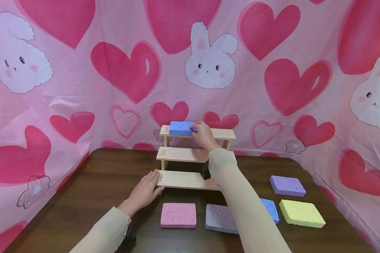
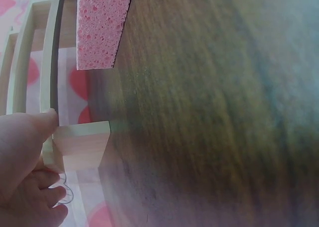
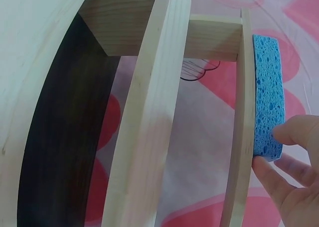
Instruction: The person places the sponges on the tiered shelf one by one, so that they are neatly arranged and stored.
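Note:
A small three-tier wooden stand (image 1: 182, 178) stands on the dark table. On the left part of its top tier lies a blue speckled sponge (image 1: 180, 129). My right hand (image 1: 204, 135) holds the sponge's right end; in the right wrist view, fingertips (image 3: 285, 133) lap over the blue sponge (image 3: 269, 87), and another finger meets the tier's edge. Down at the left end of the lowest tier, my left hand (image 1: 142, 192) grips the board, thumb along its front edge, fingers round the end, as the left wrist view shows.
In front of the stand lie a pink sponge (image 1: 178, 215) and a grey-purple sponge (image 1: 220, 218). Partly behind my right forearm is another blue sponge (image 1: 270, 210). Farther right lie a purple sponge (image 1: 287, 185) and a yellow one (image 1: 302, 213). A pink heart-patterned cloth (image 1: 126, 88) hangs behind.

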